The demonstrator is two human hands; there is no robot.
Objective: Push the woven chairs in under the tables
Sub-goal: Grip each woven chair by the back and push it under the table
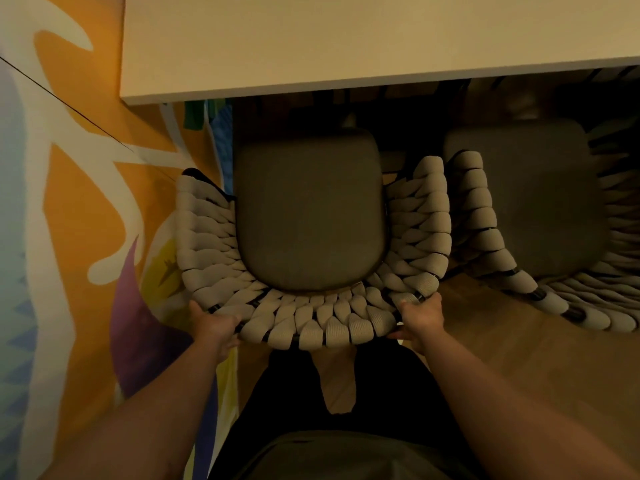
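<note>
A woven chair with thick beige rope weave and a dark grey seat cushion stands right below me, facing a pale table. The front of its seat is just under the table's near edge. My left hand grips the left side of the curved backrest rim. My right hand grips the rim's right side, fingers curled over the weave. A second woven chair of the same kind stands to the right, its seat partly under the table.
A wall with an orange, white and purple mural runs close along the chair's left side. Light wooden floor shows at the right. My legs in dark trousers stand directly behind the chair.
</note>
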